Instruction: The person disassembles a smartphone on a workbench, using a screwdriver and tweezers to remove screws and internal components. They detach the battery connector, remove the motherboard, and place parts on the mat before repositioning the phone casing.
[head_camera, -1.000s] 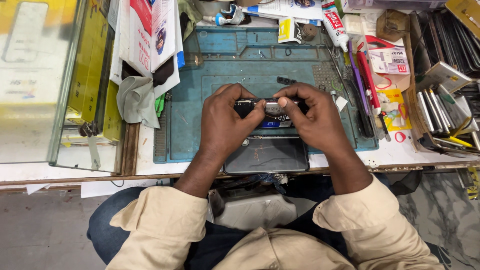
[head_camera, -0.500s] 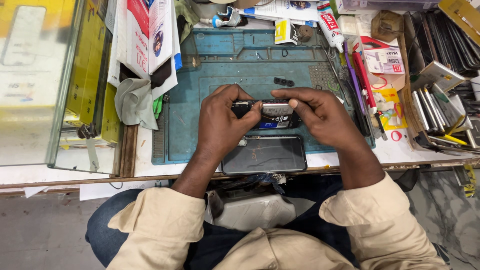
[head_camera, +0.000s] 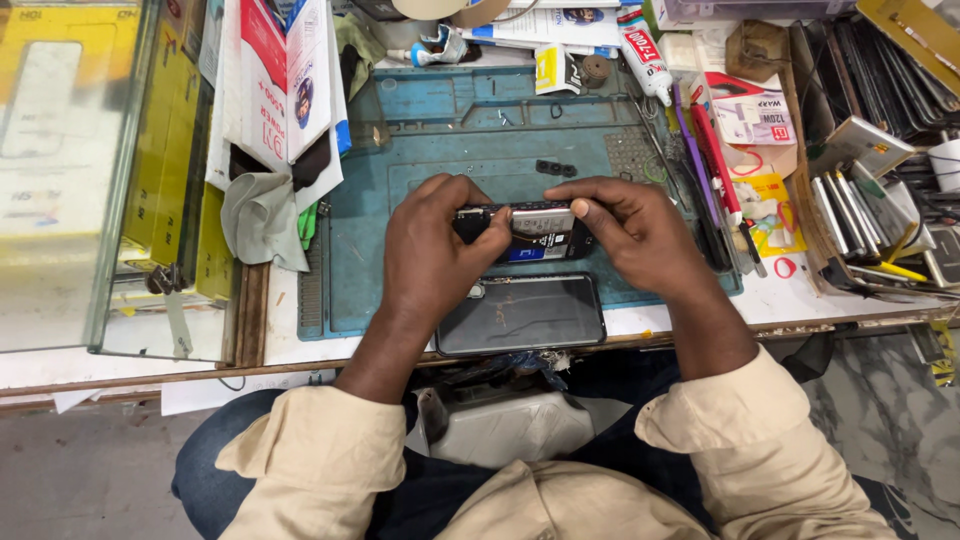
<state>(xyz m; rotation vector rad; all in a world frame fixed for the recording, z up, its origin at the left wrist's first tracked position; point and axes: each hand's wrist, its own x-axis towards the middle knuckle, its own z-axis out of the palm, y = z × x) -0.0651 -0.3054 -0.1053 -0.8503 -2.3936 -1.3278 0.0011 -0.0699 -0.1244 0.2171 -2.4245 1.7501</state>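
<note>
An opened phone body (head_camera: 535, 232) lies across the blue work mat (head_camera: 420, 170), its inner parts and battery facing up. My left hand (head_camera: 432, 255) grips its left end, thumb pressing on the upper edge. My right hand (head_camera: 635, 232) holds the right end, with the index finger on the top edge. Just in front of the hands, a detached dark phone screen (head_camera: 522, 314) lies flat at the mat's near edge.
Two small black parts (head_camera: 556, 168) sit on the mat beyond the hands. A glue tube (head_camera: 638, 50), tools (head_camera: 712, 165) and packets crowd the right. Stacked phone panels (head_camera: 880, 90) fill a box far right. A grey cloth (head_camera: 262, 215) and yellow boxes (head_camera: 170, 150) lie left.
The view has shifted slightly. Both hands stay on the phone body; my fingers have worked along its upper edge.
</note>
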